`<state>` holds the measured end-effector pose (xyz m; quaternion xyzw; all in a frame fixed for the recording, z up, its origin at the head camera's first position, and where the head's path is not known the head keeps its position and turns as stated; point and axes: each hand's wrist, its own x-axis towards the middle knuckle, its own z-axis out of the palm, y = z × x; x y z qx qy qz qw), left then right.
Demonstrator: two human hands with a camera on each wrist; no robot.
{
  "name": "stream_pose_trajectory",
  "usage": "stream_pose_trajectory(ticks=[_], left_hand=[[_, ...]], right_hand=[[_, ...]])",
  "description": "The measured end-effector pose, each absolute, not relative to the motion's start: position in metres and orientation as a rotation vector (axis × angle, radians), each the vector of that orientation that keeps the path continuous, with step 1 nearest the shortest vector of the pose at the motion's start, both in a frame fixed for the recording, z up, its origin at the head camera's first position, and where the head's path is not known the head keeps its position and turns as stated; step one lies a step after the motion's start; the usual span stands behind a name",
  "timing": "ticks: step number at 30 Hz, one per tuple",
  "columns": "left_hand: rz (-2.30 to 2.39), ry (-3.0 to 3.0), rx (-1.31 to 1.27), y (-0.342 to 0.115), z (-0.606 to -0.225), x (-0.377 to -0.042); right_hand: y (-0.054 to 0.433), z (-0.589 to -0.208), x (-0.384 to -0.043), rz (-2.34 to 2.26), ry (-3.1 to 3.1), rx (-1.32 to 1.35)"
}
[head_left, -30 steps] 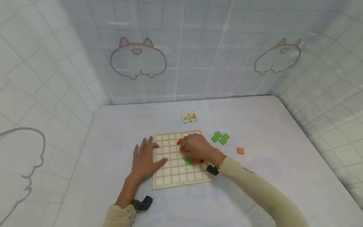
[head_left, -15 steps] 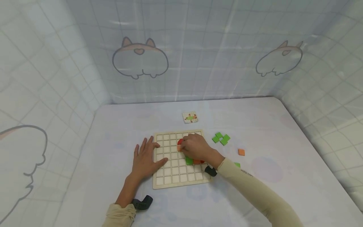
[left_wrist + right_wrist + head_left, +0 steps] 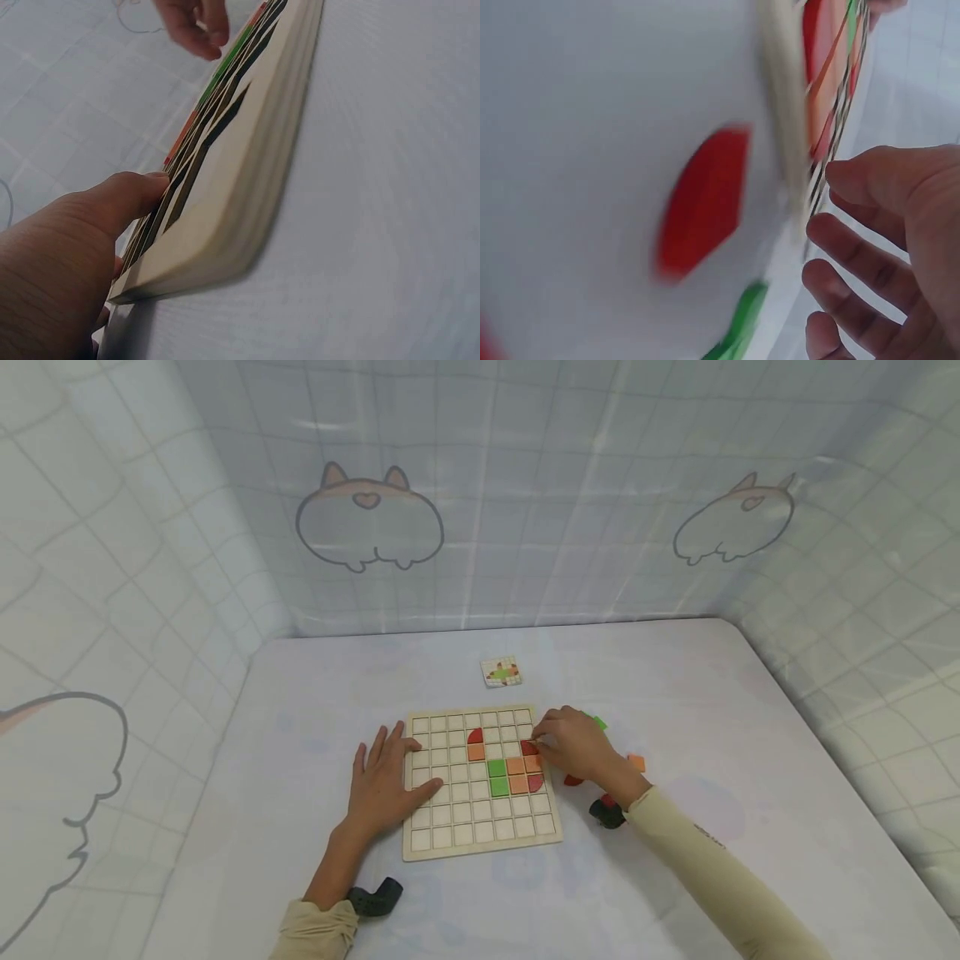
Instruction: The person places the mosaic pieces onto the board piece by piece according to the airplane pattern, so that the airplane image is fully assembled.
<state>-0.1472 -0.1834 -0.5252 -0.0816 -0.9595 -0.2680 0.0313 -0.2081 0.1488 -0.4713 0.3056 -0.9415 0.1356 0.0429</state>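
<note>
A wooden grid board [image 3: 457, 814] lies on the table. My left hand [image 3: 381, 785] rests at its left edge, fingers spread and thumb over the squares; the left wrist view shows the thumb [image 3: 127, 191] on the frame. Several tiles sit in the board: green squares [image 3: 498, 768], orange squares [image 3: 517, 784], an orange square under a red quarter-round tile [image 3: 476, 737], and red quarter-round tiles at the right edge. Just past that edge, my right hand [image 3: 573, 745] hovers beside the upper right red tile [image 3: 528, 748]. In the right wrist view its fingers are loosely bent with nothing between them.
A small pattern card [image 3: 501, 672] lies behind the board. To the right are a loose orange tile [image 3: 636, 763], green tiles [image 3: 600, 723] partly covered by my right hand, and a loose red tile [image 3: 709, 202]. Patterned curtains [image 3: 525, 543] hang around the table.
My right hand has moved right, from the board's middle to its right edge, leaving an orange tile below the upper red one. The left hand has stayed in place.
</note>
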Motion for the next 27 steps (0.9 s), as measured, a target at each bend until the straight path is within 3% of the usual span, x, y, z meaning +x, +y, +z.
stream_pose_trajectory(ticks=[13, 27], left_hand=[[-0.833, -2.941, -0.251, -0.182, -0.524, -0.146], [-0.833, -2.947, -0.264, -0.183, -0.526, -0.148]], right_hand=[[0.185, -0.476, -0.206, 0.295, -2.988, 0.542], [0.151, -0.471, -0.212, 0.311, -2.797, 0.657]])
